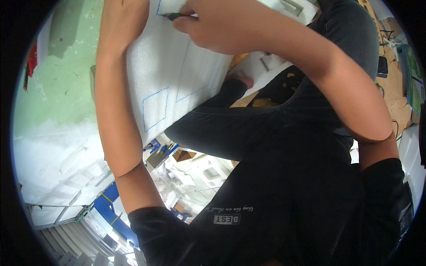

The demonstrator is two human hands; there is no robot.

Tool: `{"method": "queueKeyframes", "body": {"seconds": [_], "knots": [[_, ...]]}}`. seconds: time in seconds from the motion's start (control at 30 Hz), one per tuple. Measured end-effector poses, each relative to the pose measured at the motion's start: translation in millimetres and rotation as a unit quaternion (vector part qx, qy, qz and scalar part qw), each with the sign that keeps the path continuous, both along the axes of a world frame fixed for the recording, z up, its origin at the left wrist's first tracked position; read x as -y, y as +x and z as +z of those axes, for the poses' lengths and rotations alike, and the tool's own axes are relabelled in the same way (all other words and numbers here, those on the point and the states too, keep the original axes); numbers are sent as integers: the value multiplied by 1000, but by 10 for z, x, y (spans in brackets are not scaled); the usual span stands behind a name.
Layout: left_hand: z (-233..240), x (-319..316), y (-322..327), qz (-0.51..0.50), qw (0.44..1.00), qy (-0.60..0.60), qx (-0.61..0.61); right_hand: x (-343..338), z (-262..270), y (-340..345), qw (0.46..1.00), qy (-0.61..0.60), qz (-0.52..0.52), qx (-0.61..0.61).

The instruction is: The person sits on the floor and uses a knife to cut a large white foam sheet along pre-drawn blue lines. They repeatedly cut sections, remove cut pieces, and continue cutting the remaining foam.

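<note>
A white foam sheet (pixel 159 66) lies before me, tilted in view, with blue outlines (pixel 166 103) drawn on it. My right hand (pixel 216 26) pinches a dark-tipped pen (pixel 171 16) over the sheet's upper part. Its tip is close to the corner of another blue line, and the hand is slightly blurred. At the sheet's left side is my left hand (pixel 124 16), with its fingers cut off by the top of the view, so its grip is hidden. My black-clad leg (pixel 226 129) passes beside the sheet's lower right edge.
White foam with a rectangular cutout (pixel 293 6) is at the upper right. Foam scraps (pixel 179 178) and an open cardboard box (pixel 183 155) lie below the sheet. A green and white surface (pixel 70 86) fills the left. Brown cardboard (pixel 392 93) lies at the right.
</note>
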State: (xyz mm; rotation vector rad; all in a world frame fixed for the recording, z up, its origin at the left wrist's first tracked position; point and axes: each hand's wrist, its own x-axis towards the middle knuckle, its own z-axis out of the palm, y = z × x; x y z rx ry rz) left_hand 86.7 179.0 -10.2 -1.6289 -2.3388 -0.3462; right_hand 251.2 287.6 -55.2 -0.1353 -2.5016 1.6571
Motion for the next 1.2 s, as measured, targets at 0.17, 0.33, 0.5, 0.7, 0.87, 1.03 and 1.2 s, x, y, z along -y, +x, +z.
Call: {"method": "queueKeyframes", "body": {"seconds": [0.17,0.33,0.5,0.7,0.87,1.03,1.2], "knots": [[154,117,-91,44,995,-85,-22,261,-758,-17,994,41,-61,-86],[112,-84,-47,123,990,-48,46,113,-635,748,997,-48,-55,-3],[310,-27,-122,78,994,-55,53,-124,-502,1319,957,-222,-4,189],[583,161,-667,-6,974,-94,206,-335,-888,1519,960,-214,-135,121],[688,229,-634,-9,967,-108,231,-285,-593,1276,986,21,-154,65],[351,333,-1021,33,978,-103,179,-111,-633,929,973,170,-121,-94],[-69,392,-1323,22,995,-18,100,38,-761,786,964,196,-104,-146]]}}
